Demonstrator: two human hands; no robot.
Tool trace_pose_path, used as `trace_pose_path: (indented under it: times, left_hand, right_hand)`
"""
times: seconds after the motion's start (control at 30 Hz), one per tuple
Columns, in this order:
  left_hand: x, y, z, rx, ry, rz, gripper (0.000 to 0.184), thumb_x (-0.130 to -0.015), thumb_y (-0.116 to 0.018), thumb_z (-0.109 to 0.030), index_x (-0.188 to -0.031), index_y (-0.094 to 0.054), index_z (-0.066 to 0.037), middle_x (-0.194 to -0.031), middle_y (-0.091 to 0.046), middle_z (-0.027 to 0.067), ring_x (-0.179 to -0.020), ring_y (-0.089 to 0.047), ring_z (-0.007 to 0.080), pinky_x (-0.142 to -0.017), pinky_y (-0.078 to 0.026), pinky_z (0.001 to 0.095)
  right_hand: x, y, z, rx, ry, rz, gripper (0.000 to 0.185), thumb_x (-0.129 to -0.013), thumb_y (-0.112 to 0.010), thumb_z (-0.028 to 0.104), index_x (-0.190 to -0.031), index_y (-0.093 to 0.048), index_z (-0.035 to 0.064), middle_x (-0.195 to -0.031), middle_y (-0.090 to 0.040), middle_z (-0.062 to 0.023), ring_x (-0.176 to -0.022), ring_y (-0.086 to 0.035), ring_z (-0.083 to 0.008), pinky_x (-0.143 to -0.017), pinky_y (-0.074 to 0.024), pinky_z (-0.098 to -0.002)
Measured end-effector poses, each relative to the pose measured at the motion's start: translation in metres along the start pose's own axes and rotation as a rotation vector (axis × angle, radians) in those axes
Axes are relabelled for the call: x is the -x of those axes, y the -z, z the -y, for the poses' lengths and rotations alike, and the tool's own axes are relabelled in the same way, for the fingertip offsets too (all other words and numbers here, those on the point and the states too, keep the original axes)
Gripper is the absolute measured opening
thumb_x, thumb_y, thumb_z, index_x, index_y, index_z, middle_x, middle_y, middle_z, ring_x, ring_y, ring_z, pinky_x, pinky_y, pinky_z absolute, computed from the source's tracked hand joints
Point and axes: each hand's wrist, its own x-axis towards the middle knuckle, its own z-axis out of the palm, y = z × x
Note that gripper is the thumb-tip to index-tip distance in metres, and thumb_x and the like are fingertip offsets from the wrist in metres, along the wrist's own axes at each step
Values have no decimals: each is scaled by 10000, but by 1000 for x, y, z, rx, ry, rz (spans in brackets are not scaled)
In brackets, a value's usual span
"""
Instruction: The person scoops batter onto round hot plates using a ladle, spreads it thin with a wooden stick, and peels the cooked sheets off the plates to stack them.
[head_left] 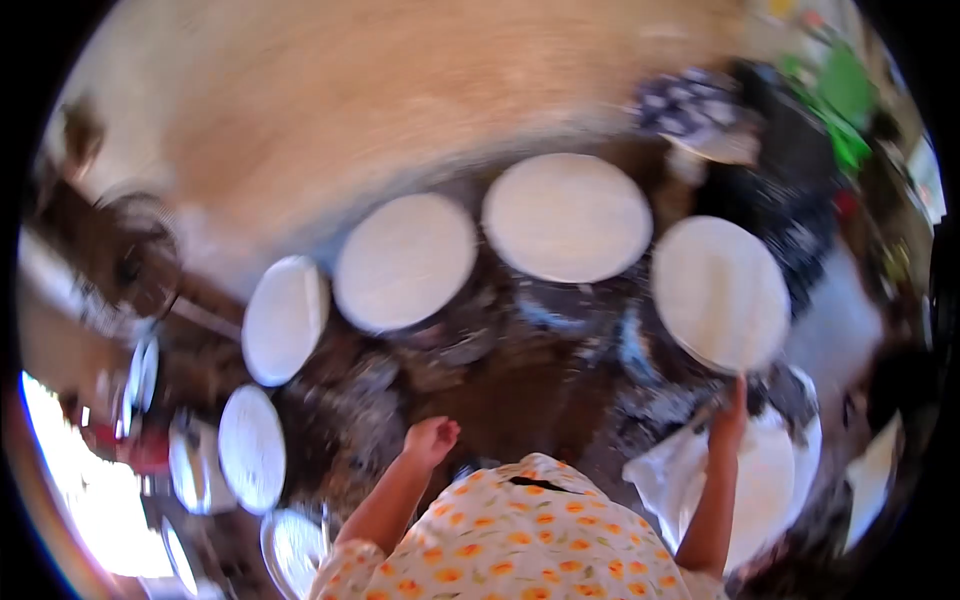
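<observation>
My left hand (432, 440) is held in front of my body with its fingers curled in; nothing shows in it. To the right, my right hand (733, 412) reaches forward with at least one finger stretched out. Its tip meets or nearly meets the near rim of a round white disc (720, 295); blur hides whether it touches. Beneath my right forearm lies a white cloth or sheet (665, 465) around another pale round surface (765, 465). Ahead of me, a large white disc (567, 218) and a second one (405, 262) rest on dark, round supports.
More white discs stand at the left, one nearer the wall (285, 320) and one closer to me (251, 449). A fan (135, 260) is at far left. Black plastic bags (795, 235) and a patterned cloth bundle (688, 105) are at back right. The floor (510, 410) looks dark and wet.
</observation>
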Motion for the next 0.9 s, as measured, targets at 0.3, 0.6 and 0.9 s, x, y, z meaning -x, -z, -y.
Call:
trace_pose_path:
  times: [0.3,0.6,0.9]
  left_hand:
    - [-24,21,-105,-696,-799,-388,160,-858,-566,-181,-872,-623,-32,-672,-602,105,-540,-580,224,-492,-476,368]
    - [-44,16,-264,-1216,-1442,-940,188,-757,-650,-177,-856,-625,-19,-1080,-511,158,-1012,-489,338,-837,-410,426]
    - [-86,30,-323,-1460,-1392,-952,166,-753,-565,-105,-873,-625,-8,-1115,-505,106,-1100,-456,277,-891,-374,414]
  right_hand:
    - [67,-37,66,-20,15,127,698,-720,-344,-140,-1386,-373,68,-1371,-448,-172,-1279,-423,-285,-1020,-348,-323]
    - [97,-88,138,-52,250,126,637,-733,-344,-151,-1343,-421,18,-1352,-463,-182,-1281,-423,-262,-1050,-318,-331]
    - [129,-118,205,-45,216,192,620,-731,-367,-135,-1334,-427,0,-1349,-472,-163,-1284,-416,-261,-1054,-301,-315]
